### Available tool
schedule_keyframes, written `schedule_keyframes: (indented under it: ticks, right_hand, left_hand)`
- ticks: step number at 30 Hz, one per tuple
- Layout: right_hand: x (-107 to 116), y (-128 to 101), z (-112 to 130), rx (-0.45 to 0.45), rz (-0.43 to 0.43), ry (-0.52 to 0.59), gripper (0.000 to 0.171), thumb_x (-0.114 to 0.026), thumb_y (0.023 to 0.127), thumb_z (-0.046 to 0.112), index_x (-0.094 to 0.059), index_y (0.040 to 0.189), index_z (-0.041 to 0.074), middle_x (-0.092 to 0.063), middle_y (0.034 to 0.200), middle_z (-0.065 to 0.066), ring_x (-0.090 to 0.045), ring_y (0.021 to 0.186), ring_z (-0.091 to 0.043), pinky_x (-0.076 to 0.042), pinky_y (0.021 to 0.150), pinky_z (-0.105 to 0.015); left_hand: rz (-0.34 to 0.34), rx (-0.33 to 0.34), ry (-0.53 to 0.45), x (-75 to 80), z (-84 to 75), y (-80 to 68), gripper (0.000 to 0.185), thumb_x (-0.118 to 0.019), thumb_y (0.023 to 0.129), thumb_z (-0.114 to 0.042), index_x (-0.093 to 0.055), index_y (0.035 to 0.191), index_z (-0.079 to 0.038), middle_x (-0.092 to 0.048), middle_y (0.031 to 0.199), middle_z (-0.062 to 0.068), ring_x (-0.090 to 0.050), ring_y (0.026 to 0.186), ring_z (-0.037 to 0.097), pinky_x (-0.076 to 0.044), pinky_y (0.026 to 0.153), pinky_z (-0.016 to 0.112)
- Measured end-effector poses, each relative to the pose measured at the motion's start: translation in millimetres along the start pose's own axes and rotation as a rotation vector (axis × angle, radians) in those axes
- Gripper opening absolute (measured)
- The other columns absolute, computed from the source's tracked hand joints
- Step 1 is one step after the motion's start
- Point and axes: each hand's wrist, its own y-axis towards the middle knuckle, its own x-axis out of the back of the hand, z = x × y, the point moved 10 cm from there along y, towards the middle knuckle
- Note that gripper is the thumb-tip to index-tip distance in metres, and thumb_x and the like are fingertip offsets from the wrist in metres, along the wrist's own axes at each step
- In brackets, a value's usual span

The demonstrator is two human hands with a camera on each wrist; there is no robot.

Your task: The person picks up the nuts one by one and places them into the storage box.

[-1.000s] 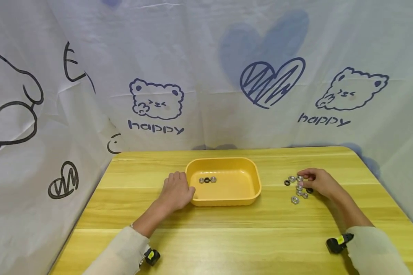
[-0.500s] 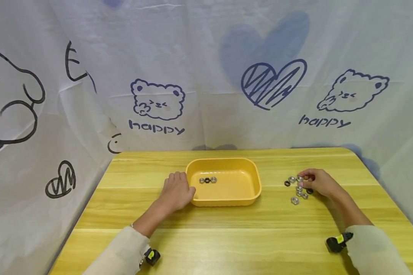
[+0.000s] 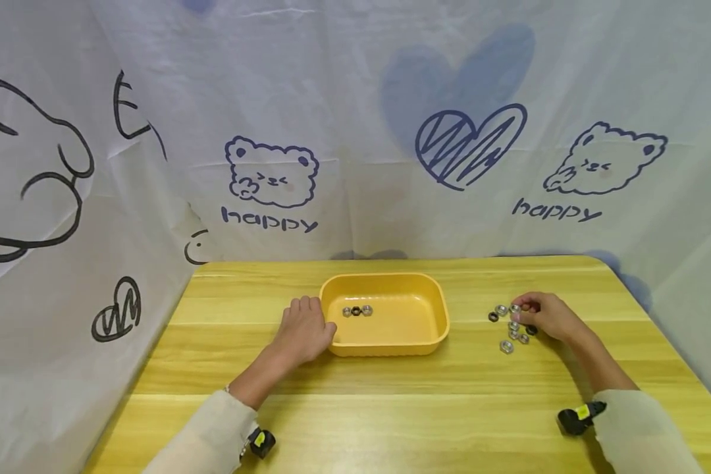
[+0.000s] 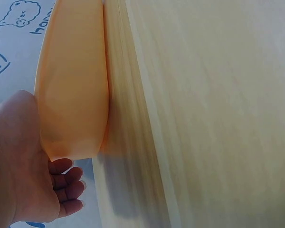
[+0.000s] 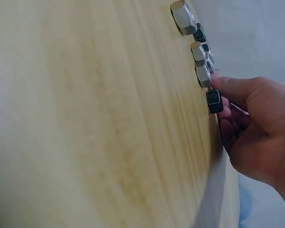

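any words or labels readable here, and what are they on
"happy" under the left bear drawing on the backdrop cloth.
"happy" under the right bear drawing on the same cloth.
Left wrist view: part of that print, sideways and cut off, not readable.
Nothing readable on the yellow tray or the nuts.

The person wears a long-sleeved top in a pale cream, almost off-white fabric, and both sleeves end just short of the wrists. The left sleeve [image 3: 204, 431] looks soft and slightly creased near its cuff, and the right sleeve [image 3: 640, 428] is of the same plain cloth with no print or pattern. 2 small black devices sit at the wrists, 1 under each cuff: the left wrist device [image 3: 262, 443] and the right wrist device [image 3: 576, 419] each carry a small yellow-green mark. The left hand [image 3: 302, 332] and right hand [image 3: 548, 316] are bare, without gloves or rings.
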Motion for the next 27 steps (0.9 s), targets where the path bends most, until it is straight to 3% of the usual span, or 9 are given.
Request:
schedule_keyframes:
  ticks: [16, 27]
  right_hand:
    - [9, -2, 1, -0.031, -0.038, -0.005, 0.046, -0.071, 0.097, 0.030, -0.066, 0.126, -0.005, -0.069, 0.110, -0.018, -0.059, 0.090, -0.019, -0.049, 0.072, -0.025]
    - [17, -1, 8, -0.015, -0.096, 0.025, 0.049, -0.072, 0.096, 0.036, -0.069, 0.126, -0.002, -0.072, 0.121, -0.022, -0.063, 0.094, -0.014, -0.051, 0.073, -0.020]
  left_hand:
    - [0.003, 0.011, 0.007, -0.2, 0.6, 0.8, 0.034, -0.050, 0.095, -0.029, -0.051, 0.108, 0.003, -0.046, 0.097, 0.014, -0.038, 0.091, 0.030, -0.032, 0.081, 0.039]
    - [0.004, 0.011, 0.013, 1.0, 2.3, 0.7, 0.034, -0.050, 0.095, -0.029, -0.051, 0.108, 0.003, -0.046, 0.097, 0.014, -0.038, 0.090, 0.030, -0.031, 0.081, 0.039]
